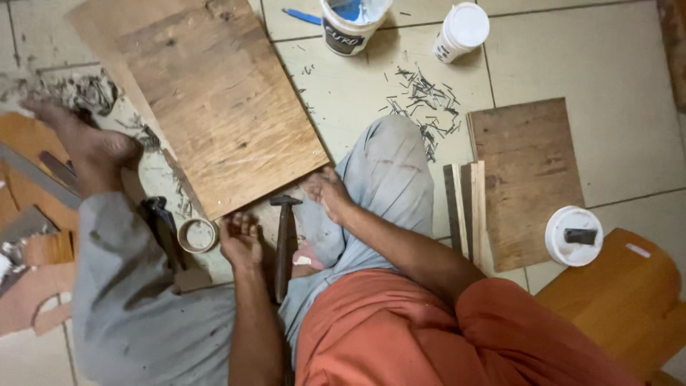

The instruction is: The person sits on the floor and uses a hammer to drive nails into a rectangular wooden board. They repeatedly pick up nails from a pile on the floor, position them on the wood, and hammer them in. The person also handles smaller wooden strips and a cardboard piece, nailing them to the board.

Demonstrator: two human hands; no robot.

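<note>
A large brown wooden board (pixel 207 100) lies tilted on the tiled floor in front of me. My left hand (pixel 239 239) rests palm down on the floor just below the board's near edge, fingers apart and holding nothing. A dark hammer (pixel 284 243) lies between my hands, its head pointing at the board. My right hand (pixel 327 193) sits at the board's near right corner, over my grey-trousered knee (pixel 389 164). Its fingers are curled against the corner, and a grip is not clear.
A tape roll (pixel 196 234) and a dark tool (pixel 161 229) lie left of my left hand. Loose nails (pixel 429 107) are scattered beyond my knee. To the right are a smaller board (pixel 529 179), wood strips (pixel 464 207), a white tub (pixel 574 236) and an orange wooden piece (pixel 622 300). A bucket (pixel 350 25) and a bottle (pixel 461 28) stand far off.
</note>
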